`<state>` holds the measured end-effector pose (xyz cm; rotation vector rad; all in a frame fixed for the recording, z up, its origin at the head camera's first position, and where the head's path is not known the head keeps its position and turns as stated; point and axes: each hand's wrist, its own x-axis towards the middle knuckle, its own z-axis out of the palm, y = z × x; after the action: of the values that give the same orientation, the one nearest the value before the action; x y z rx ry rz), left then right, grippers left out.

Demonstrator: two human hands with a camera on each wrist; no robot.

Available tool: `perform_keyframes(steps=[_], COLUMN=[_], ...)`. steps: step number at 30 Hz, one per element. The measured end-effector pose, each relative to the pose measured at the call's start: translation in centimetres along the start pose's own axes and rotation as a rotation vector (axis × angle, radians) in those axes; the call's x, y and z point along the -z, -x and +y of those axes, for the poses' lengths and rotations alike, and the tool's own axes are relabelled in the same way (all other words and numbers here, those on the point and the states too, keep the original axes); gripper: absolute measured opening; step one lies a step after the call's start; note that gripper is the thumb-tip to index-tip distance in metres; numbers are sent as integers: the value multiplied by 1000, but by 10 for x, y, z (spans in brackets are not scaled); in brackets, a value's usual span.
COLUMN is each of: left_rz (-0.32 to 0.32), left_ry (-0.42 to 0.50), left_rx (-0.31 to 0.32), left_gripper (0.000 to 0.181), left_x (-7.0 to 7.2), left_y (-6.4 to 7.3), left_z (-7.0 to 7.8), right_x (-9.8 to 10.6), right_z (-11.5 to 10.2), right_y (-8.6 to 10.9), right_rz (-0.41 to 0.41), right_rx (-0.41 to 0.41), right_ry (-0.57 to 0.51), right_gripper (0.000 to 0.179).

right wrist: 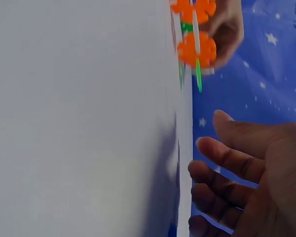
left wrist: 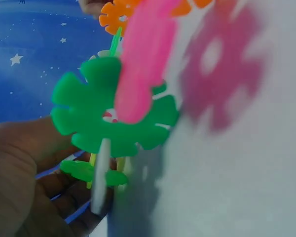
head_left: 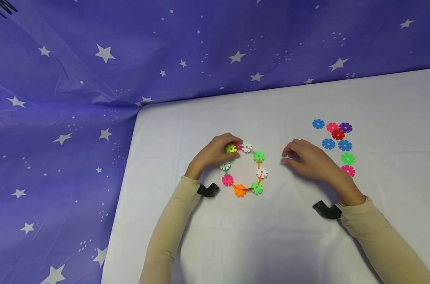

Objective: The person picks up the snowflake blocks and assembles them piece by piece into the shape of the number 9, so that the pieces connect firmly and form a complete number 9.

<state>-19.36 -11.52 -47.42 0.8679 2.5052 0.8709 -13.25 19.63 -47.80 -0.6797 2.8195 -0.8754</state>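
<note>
A ring of interlocking plastic snowflake discs [head_left: 240, 190] lies on the white cloth, with white, green, orange, pink and yellow pieces joined by discs standing on edge. At its upper left, my left hand [head_left: 215, 150] holds the ring, thumb and fingers curved round the yellow disc [head_left: 231, 148]. A green disc [left wrist: 89, 111] and a pink disc [left wrist: 147, 54] are close up in the left wrist view, partly covering that hand's fingers. To the right of the ring, my right hand [head_left: 308, 159] hovers over the cloth with loosely bent fingers and nothing in them.
Loose discs lie beyond my right hand: several blue ones [head_left: 318, 124], a purple [head_left: 345, 127], a red [head_left: 338, 134], a green [head_left: 348, 159] and pink ones [head_left: 348, 170]. A purple star-patterned curtain [head_left: 200, 51] borders the table's back and left edges.
</note>
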Motion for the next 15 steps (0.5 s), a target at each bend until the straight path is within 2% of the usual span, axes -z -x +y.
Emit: perform_keyframes(steps=[4,9,15], left_rz=[-8,-3,50], left_ry=[-18,-17,-11], left_rx=[-9,3,-18], left_gripper=[52,43,36], left_x=[-1,-5,-8], left_y=[-3,-3,4], left_z=[1,-1,-3], right_x=[-14,-31,-39], right_z=[-20,-39,-45], right_y=[-19,-42,-50], right_rz=[-9,-33,-28], right_rx=[-24,-48,-58], right_ry=[-69,-157,-161], right_gripper=[20,28,20])
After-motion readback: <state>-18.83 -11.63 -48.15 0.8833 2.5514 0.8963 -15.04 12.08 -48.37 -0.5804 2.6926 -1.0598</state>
